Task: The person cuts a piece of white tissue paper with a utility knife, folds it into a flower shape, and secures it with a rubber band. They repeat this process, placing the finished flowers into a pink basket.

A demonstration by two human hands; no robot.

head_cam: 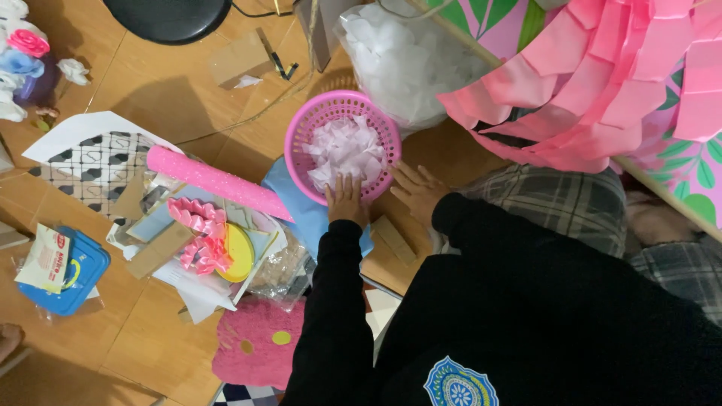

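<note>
Black sleeves fill the lower part of the view, running up to both hands at a round pink basket (297, 128) on the wooden floor (158, 90). Inside it lies a heap of pale pink paper pieces (344, 149). The left hand (346, 200) sits at the basket's near rim with its fingers reaching over into the paper — whether they pinch a piece I cannot tell. The right hand (416, 191) rests just beside the basket on its right, fingers spread and flat on the floor, gripping nothing.

Just behind the basket stands a clear plastic bag of white paper pieces (402, 56). To the right hangs a large decoration of overlapping pink paper strips (602, 75), in front of a board painted with green leaves (696, 177).

Left of the basket, a glittery pink roll (214, 180) lies aslant over a litter of craft scraps — curled pink ribbon (199, 237), a yellow disc (239, 252), cardboard strips and a black-and-white patterned sheet (98, 162). Further left is a blue plastic case (71, 282) with a small card on it. A fuzzy pink mat (256, 342) lies near the left sleeve, and a black round stool base (167, 16) shows at the top edge.
</note>
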